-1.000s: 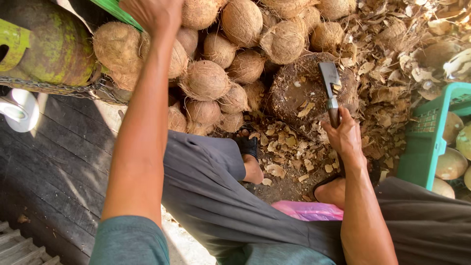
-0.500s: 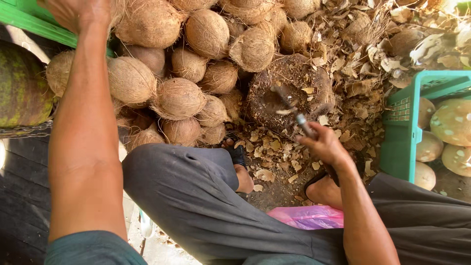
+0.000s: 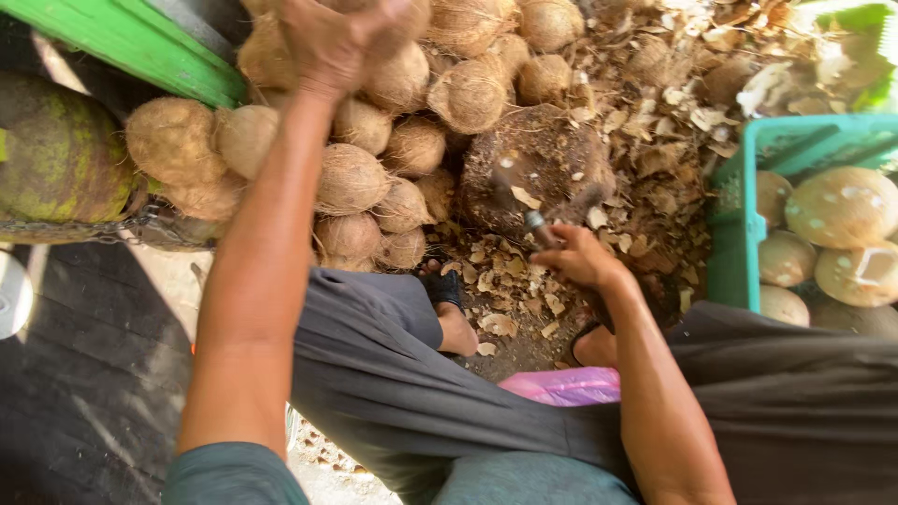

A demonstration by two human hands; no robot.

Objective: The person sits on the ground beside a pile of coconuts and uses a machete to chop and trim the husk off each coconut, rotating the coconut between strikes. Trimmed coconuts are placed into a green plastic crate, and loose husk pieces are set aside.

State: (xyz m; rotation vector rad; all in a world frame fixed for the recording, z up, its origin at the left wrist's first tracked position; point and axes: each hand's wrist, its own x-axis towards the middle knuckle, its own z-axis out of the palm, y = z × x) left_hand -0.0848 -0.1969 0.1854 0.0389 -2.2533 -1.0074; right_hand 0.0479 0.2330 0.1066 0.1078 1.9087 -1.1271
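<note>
Left hand [image 3: 341, 37] up at twelve o'clock, fingers curled down over a husked coconut [image 3: 398, 70] at the top of the pile, clamped on it. Pile of brown coconuts [image 3: 374, 178] spread from eleven to one o'clock, touching one another, resting against a green board [image 3: 131, 42] at ten o'clock. Right hand [image 3: 575, 257] near centre, slightly toward three o'clock, closed around the handle of a cleaver [image 3: 538, 224]; blade blurred, hard to make out, lying on the chopping stump [image 3: 538, 164] just above the knuckles. Stump dark and round, strewn with pale husk chips [image 3: 505, 281], more chips heaped from one to two o'clock and at its foot. Teal crate [image 3: 730, 234] at three o'clock, holding peeled pale coconuts [image 3: 842, 206]. Large green unhusked coconut [image 3: 51, 154] at nine o'clock, well apart from both hands. Grey trousers [image 3: 374, 374] across the lower half, a foot in a dark sandal [image 3: 449, 299] at six o'clock beside the chips, pink plastic [image 3: 566, 383] just below.
</note>
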